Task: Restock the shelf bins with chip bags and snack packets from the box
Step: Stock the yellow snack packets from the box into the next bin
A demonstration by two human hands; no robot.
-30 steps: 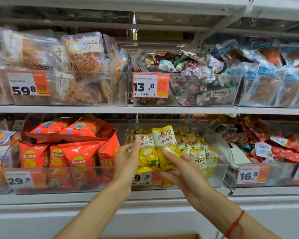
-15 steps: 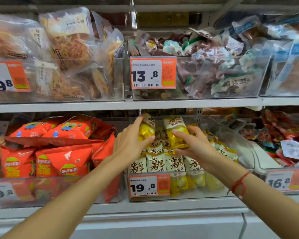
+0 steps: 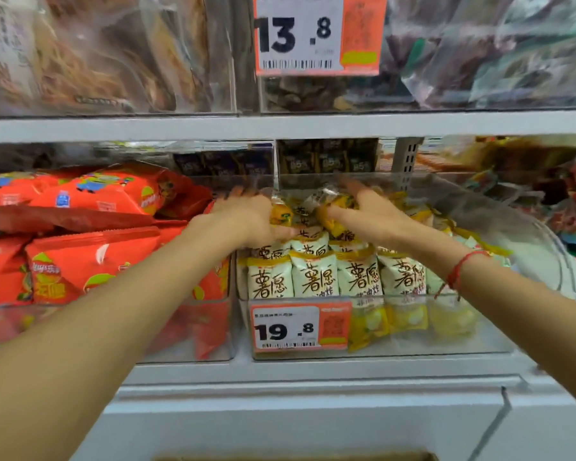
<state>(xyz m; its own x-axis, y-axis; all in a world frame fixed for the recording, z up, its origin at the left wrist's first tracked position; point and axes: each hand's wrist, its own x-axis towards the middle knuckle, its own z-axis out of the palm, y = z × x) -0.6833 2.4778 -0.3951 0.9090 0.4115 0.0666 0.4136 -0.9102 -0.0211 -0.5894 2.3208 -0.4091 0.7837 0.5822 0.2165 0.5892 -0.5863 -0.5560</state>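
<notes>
lower shelf (image 3: pixel 313 372) carries clear bins (image 3: pixel 413 344) (snack packets (image 3: pixel 313 276) inside), side by side.

Yellow-and-white snack packets in a clear shelf bin

At centre frame, the clear bin (image 3: pixel 499 341) holds a front row of upright white-and-yellow packets (image 3: pixel 313 274) with brown lettering; two more yellow packets (image 3: pixel 281 214) lie tilted on top at the back. Left of centre, red chip bags (image 3: pixel 90 261) fill the neighbouring bin.

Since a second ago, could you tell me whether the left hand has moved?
Yes. The left hand has gone up and deeper into the bin, away from the 19.8 price tag.
</notes>
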